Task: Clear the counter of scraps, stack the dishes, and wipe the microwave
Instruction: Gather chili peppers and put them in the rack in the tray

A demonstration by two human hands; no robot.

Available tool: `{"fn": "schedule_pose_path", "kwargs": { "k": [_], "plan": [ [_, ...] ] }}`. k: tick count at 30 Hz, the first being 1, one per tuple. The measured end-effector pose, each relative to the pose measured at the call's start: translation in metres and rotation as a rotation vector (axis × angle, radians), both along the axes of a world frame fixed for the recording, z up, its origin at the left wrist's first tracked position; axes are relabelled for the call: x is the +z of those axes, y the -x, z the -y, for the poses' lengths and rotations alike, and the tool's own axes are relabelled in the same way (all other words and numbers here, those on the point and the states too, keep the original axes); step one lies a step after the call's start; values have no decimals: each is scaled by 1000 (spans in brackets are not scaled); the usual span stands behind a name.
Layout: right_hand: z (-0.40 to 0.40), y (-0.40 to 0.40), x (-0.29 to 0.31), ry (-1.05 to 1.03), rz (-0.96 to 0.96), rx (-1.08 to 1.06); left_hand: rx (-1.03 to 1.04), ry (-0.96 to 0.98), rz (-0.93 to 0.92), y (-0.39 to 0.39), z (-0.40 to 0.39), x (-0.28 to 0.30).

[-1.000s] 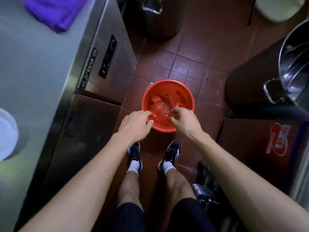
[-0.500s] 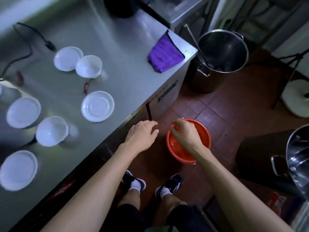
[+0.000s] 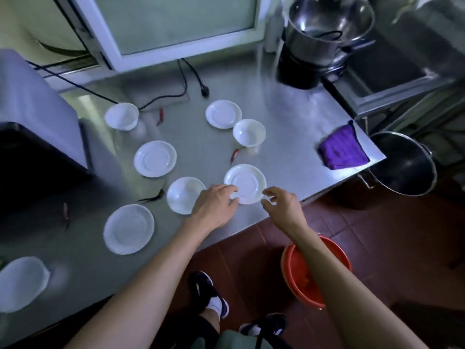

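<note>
Several white plates and bowls lie spread over the steel counter (image 3: 289,127). My left hand (image 3: 216,206) hovers over the near edge of one white plate (image 3: 245,181), fingers loosely bent and holding nothing. My right hand (image 3: 283,205) is beside that plate's right rim, fingers relaxed and empty. A white bowl (image 3: 185,193) sits just left of my left hand. Red chili scraps (image 3: 234,154) lie between the dishes, another chili (image 3: 160,115) farther back. The microwave (image 3: 32,122) stands at the left. A purple cloth (image 3: 342,148) lies at the counter's right corner.
A red basin (image 3: 297,275) with scraps sits on the tiled floor under my right forearm. A large steel pot (image 3: 405,165) stands on the floor beyond the counter corner, another pot (image 3: 327,28) at the back right. A black power cord (image 3: 185,84) trails across the counter's back.
My view has lifted from the red basin on the floor to the counter. Both hands left the basin and rose to the near white plate.
</note>
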State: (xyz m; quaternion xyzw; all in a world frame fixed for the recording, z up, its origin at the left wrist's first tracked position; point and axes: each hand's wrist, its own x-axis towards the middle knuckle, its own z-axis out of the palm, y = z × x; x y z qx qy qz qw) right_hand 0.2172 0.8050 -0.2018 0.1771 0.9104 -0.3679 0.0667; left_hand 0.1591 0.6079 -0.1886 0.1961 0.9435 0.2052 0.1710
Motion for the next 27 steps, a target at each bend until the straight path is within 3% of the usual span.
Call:
{"fn": "schedule_pose_path", "kwargs": {
  "k": [11,19,27],
  "plan": [
    [74,81,-7,-84,68,0,123,-41,15,60,85,-1],
    [70,128,-40,-239,102,36,133,-42,60,88,90,-21],
    [60,181,-54,-208,127,-64,124,18,106,135,73,-27]
  ]
}}
